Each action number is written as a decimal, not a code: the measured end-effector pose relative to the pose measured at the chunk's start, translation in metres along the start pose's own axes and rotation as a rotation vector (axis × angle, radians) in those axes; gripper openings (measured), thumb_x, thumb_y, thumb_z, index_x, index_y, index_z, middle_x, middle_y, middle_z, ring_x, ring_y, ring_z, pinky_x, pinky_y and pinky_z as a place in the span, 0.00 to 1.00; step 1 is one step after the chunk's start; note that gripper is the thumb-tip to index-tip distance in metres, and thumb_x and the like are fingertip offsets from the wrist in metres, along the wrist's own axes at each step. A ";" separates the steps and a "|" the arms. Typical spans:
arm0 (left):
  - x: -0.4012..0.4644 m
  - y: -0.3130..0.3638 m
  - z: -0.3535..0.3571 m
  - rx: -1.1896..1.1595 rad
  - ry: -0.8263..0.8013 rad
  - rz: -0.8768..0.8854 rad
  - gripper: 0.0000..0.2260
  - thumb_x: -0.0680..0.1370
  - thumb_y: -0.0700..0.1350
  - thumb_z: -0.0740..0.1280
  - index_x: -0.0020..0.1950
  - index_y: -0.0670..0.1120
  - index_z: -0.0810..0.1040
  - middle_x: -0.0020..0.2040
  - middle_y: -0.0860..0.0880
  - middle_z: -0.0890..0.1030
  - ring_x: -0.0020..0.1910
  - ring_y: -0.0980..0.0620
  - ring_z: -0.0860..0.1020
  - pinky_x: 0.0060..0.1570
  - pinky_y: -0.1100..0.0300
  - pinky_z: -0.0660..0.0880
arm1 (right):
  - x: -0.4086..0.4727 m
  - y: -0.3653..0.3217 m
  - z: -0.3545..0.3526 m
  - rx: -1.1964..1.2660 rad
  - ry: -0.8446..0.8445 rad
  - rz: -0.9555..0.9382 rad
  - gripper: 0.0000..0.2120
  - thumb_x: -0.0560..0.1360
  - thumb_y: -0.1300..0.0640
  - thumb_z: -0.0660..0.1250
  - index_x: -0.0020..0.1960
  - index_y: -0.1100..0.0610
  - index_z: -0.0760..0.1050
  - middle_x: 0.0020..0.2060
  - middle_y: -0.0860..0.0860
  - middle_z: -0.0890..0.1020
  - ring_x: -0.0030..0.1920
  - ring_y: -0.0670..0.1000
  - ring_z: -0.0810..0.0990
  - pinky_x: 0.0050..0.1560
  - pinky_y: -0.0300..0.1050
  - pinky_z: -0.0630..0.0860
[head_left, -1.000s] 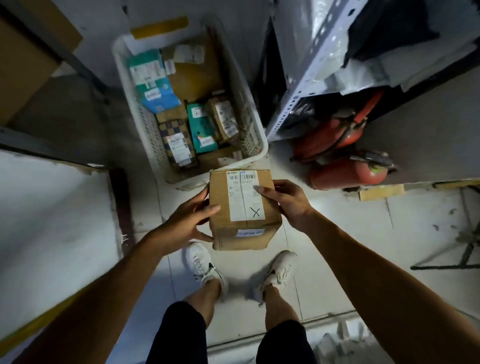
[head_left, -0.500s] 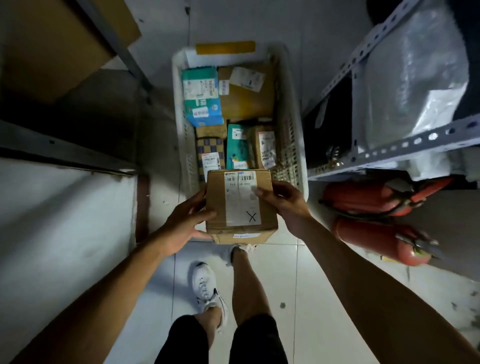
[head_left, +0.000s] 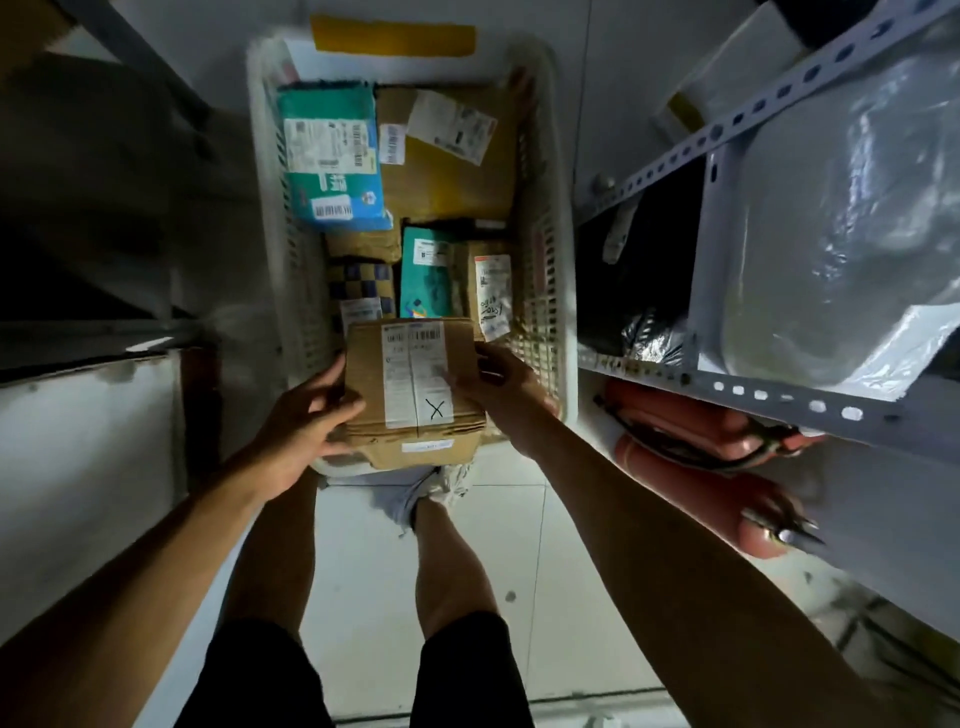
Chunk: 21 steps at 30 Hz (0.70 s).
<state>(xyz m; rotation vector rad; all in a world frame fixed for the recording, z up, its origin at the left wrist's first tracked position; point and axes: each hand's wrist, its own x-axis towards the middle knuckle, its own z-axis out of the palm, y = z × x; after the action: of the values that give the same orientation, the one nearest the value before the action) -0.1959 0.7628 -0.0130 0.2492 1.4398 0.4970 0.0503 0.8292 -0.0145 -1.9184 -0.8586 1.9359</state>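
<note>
Head view, looking straight down. I see a brown cardboard box with a white shipping label and a hand-drawn X (head_left: 413, 384) held between both hands. Left hand (head_left: 306, 415) grasps its left side, thumb on the top face, fingers wrapped round the edge. Right hand (head_left: 506, 387) grasps the right side, thumb laid across the label.

Box sits level, label up, over the near end of a white slatted plastic basket (head_left: 563, 312) standing on the pale tiled floor (head_left: 519, 545). Cannot tell whether it touches the rim.

In the basket, beyond the box:
- teal-and-blue padded parcel (head_left: 332, 156), far left
- large tan parcel with white labels (head_left: 457, 176), far right, just beside it
- dark checked packet (head_left: 361, 283)
- small teal carton (head_left: 426, 275)
- narrow brown packet with handwriting on its label (head_left: 491, 288), against the right wall.

To the right, a grey perforated-steel shelf (head_left: 779, 400) carries a clear plastic bag (head_left: 841, 234). Two red fire extinguishers (head_left: 691, 431) lie under it. One white shoe (head_left: 452, 478) shows just below the box.
</note>
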 end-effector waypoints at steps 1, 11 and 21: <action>0.005 0.004 -0.003 -0.007 0.002 -0.011 0.37 0.76 0.40 0.70 0.80 0.59 0.60 0.69 0.47 0.78 0.65 0.42 0.78 0.59 0.40 0.78 | 0.006 -0.003 0.002 -0.030 0.002 -0.007 0.21 0.66 0.54 0.82 0.56 0.43 0.80 0.51 0.48 0.86 0.53 0.51 0.86 0.54 0.55 0.83; 0.053 -0.001 -0.040 0.263 0.196 -0.030 0.31 0.81 0.30 0.63 0.80 0.52 0.63 0.63 0.51 0.79 0.62 0.54 0.76 0.62 0.57 0.74 | 0.060 0.026 0.086 -0.254 0.141 0.064 0.28 0.68 0.53 0.77 0.67 0.47 0.76 0.56 0.44 0.84 0.55 0.48 0.82 0.53 0.50 0.81; 0.090 -0.025 -0.019 0.932 0.116 -0.269 0.16 0.80 0.46 0.68 0.66 0.41 0.77 0.66 0.42 0.80 0.63 0.44 0.79 0.55 0.56 0.78 | 0.079 0.076 0.102 -0.553 0.090 0.244 0.35 0.72 0.57 0.76 0.74 0.52 0.64 0.63 0.54 0.80 0.62 0.59 0.77 0.61 0.56 0.76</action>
<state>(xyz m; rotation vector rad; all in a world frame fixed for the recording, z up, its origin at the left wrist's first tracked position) -0.2054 0.7811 -0.1062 0.7579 1.7085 -0.4197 -0.0399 0.7945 -0.1288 -2.5009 -1.2891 1.8516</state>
